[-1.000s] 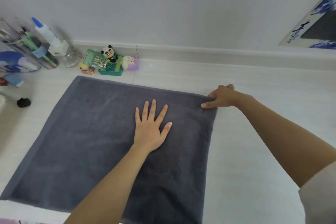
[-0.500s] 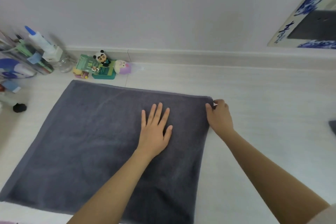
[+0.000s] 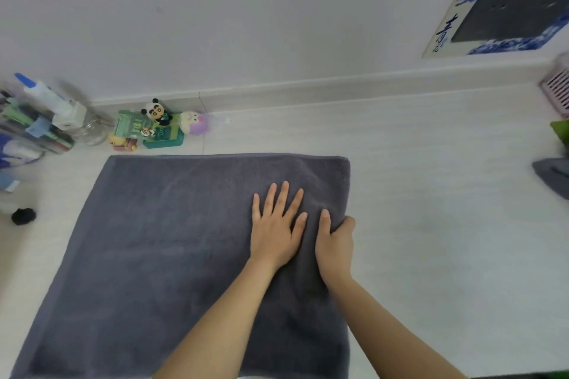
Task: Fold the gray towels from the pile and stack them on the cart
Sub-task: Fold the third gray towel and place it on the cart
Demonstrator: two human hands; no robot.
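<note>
A gray towel (image 3: 160, 255) lies spread flat on the pale table top, reaching from the toys at the back to the near edge of the view. My left hand (image 3: 274, 228) presses flat on it, fingers straight and spread, right of the towel's middle. Beside it, my right hand (image 3: 335, 243) grips the towel's right edge about halfway along, thumb on top and fingers tucked under the edge. A corner of another gray towel (image 3: 551, 175) shows at the far right.
Small toys, among them a panda figure (image 3: 155, 112), stand at the back against the wall. Bottles and a pen holder (image 3: 40, 120) crowd the left. A black cap (image 3: 23, 215) lies at the left. A blue-patterned frame (image 3: 498, 12) leans at the upper right, above a pink slatted basket (image 3: 557, 89).
My right hand slid from the towel's far right corner down its right edge towards me and now grips that edge. My left hand stayed pressed flat on the towel.
</note>
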